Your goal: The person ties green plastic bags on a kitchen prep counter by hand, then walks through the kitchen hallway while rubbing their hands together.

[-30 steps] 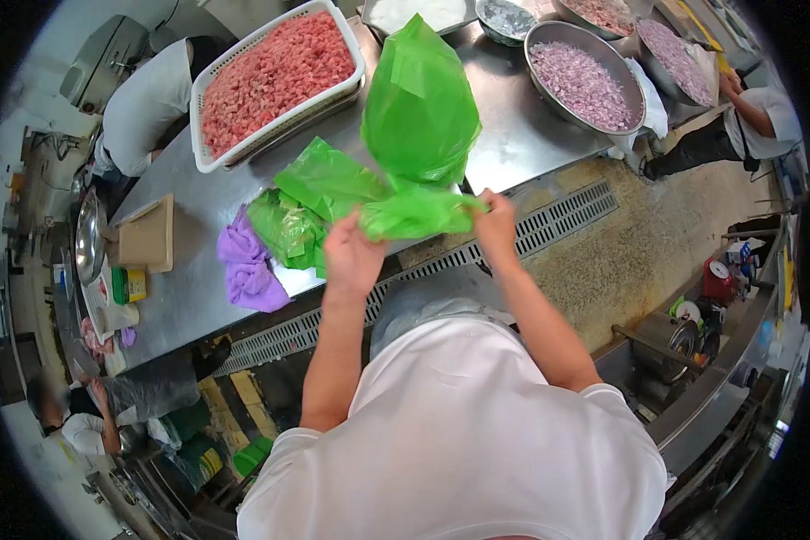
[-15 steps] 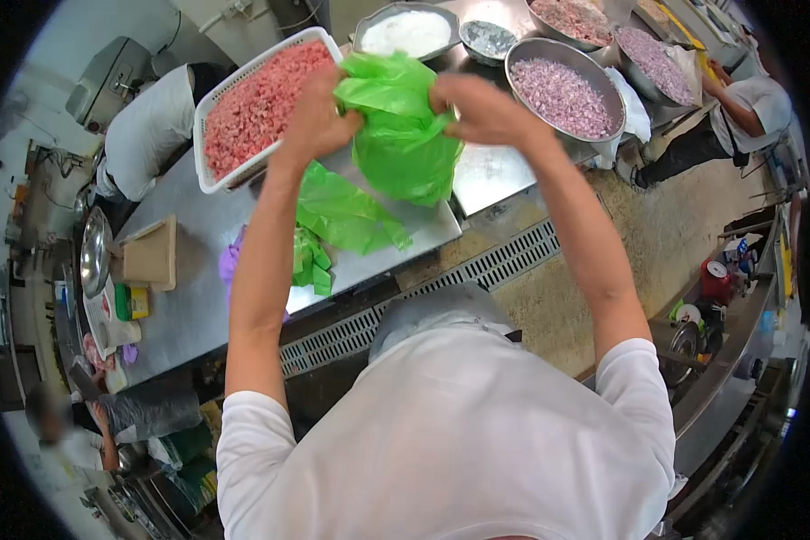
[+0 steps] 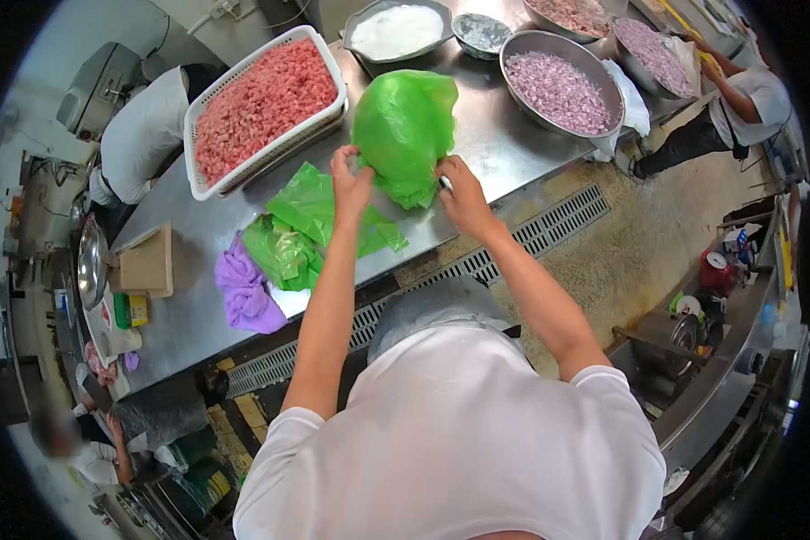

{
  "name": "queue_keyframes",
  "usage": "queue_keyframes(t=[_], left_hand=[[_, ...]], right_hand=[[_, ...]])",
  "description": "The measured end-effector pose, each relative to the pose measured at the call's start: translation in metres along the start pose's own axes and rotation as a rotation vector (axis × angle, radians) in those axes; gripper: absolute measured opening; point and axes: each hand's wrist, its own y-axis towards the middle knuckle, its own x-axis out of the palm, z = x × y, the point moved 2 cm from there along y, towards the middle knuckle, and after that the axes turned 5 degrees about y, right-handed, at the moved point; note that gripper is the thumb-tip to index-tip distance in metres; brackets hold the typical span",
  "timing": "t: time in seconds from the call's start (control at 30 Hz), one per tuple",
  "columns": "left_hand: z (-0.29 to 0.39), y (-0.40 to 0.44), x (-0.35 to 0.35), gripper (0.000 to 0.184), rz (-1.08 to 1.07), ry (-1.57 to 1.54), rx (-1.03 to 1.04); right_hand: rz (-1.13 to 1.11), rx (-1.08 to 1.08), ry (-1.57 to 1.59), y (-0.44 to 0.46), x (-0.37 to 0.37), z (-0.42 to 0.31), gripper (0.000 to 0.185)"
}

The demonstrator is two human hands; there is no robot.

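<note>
A puffed-out green plastic bag (image 3: 405, 121) stands on the metal table, rounded at the top and gathered near its lower end. My left hand (image 3: 351, 183) pinches its left lower edge between curled fingers. On the opposite side, my right hand (image 3: 463, 195) is closed on the lower right edge; a small white spot shows by its fingertips. What the bag contains or covers is hidden. To the left of my left hand lie a flat green plastic sheet (image 3: 308, 202) and a crumpled green bag (image 3: 279, 250). Beside them is a purple cloth (image 3: 245, 286).
A white basket of pink chopped meat (image 3: 265, 108) stands at the left. A tray of white powder (image 3: 399, 32), a small bowl (image 3: 483, 32) and a bowl of chopped onion (image 3: 562, 90) line the back and right. Co-workers stand at both sides.
Both hands have come down toward me, from the bag's upper part to its lower edges. The bag now looks rounder and fuller. My left forearm has moved right, uncovering the purple cloth.
</note>
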Motion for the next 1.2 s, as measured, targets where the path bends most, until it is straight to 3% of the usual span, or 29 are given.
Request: queue_keyframes(t=[0.07, 0.13, 0.2, 0.27, 0.3, 0.4, 0.43, 0.5, 0.6, 0.67, 0.7, 0.73, 0.8, 0.87, 0.93, 1.03, 1.13, 1.2], left_hand=[[-0.012, 0.011, -0.001, 0.042, -0.083, -0.235, -0.108], [0.0, 0.008, -0.026, 0.042, -0.025, -0.358, -0.163], [0.019, 0.009, -0.033, 0.041, -0.04, -0.354, -0.132], [0.03, 0.007, -0.027, 0.038, -0.112, -0.216, -0.018], [0.018, 0.003, -0.011, 0.038, -0.09, -0.176, -0.063], [-0.012, -0.002, 0.011, 0.04, -0.2, -0.363, -0.2], [-0.015, -0.004, 0.007, 0.04, -0.197, -0.565, -0.302], [-0.027, -0.004, -0.011, 0.042, -0.174, -0.968, -0.5], [-0.059, -0.017, -0.049, 0.035, -0.212, 0.06, -0.161], [-0.044, -0.048, -0.052, 0.03, -0.19, 0.417, 0.158], [-0.039, -0.058, -0.054, 0.027, -0.173, 0.597, 0.317], [-0.046, -0.059, -0.056, 0.026, -0.177, 0.57, 0.247], [-0.064, -0.066, -0.056, 0.022, -0.196, 0.511, 0.107], [-0.058, -0.059, -0.063, 0.021, -0.137, 0.385, 0.103], [-0.042, -0.05, -0.071, 0.018, -0.148, 0.274, 0.067], [-0.015, -0.038, -0.08, 0.015, -0.242, 0.182, -0.023], [0.003, -0.037, -0.079, 0.017, -0.313, 0.165, -0.08], [0.01, -0.042, -0.074, 0.021, -0.393, 0.123, -0.122]], right_hand=[[-0.03, 0.106, 0.237, 0.009, -0.004, 0.018, 0.017], [0.098, 0.395, 0.448, 0.024, -0.019, 0.024, 0.016], [0.363, 0.2, 0.29, 0.045, -0.037, -0.001, 0.017], [0.347, 0.139, 0.392, 0.063, -0.027, 0.003, 0.022], [0.337, 0.101, 0.447, 0.074, -0.024, 0.005, 0.024], [0.017, 0.338, 0.671, 0.065, 0.018, 0.057, 0.03], [-0.033, 0.428, 0.672, 0.064, 0.019, 0.069, 0.037], [0.114, 0.547, 0.648, 0.063, 0.002, 0.081, 0.041], [0.464, 0.7, 0.807, 0.037, -0.021, 0.093, 0.036], [0.447, 0.815, 0.818, 0.001, -0.018, 0.118, 0.03], [0.26, 0.821, 0.674, -0.017, -0.008, 0.115, 0.029], [0.075, 0.817, 0.53, -0.037, 0.001, 0.105, 0.027], [-0.254, 0.855, 0.532, -0.065, 0.028, 0.057, 0.024], [-0.483, 0.853, 0.679, -0.082, 0.053, 0.024, 0.019], [-0.59, 0.487, 0.44, -0.072, 0.065, -0.005, 0.021], [-0.282, 0.207, 0.322, -0.052, 0.081, -0.027, 0.03], [-0.183, 0.205, 0.437, -0.03, 0.089, -0.035, 0.038], [-0.331, 0.372, 0.487, -0.022, 0.093, -0.025, 0.04]])
